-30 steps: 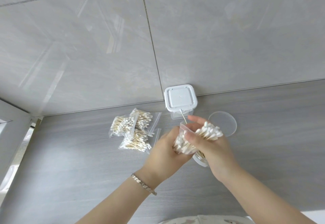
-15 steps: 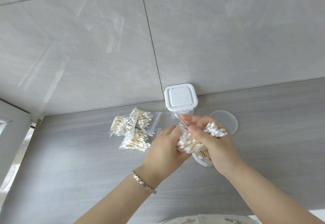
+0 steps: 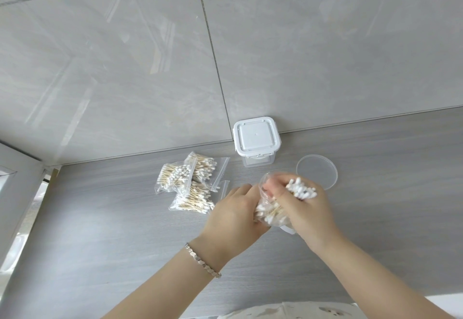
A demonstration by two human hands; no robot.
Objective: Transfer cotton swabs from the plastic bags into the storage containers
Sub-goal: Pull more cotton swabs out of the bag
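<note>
Bright even daylight, glossy tile (image 3: 125, 68) glare, motion-blurred fingers (image 3: 271, 185).

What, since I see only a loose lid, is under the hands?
Only a sliver of white container rim shows below the right hand and bag; the rest is covered.

Left hand (image 3: 233, 216) gripping plastic bag (image 3: 271, 218), right hand (image 3: 308, 213) clutching cotton swabs (image 3: 302, 190); fingers (image 3: 243, 190) curled
</note>
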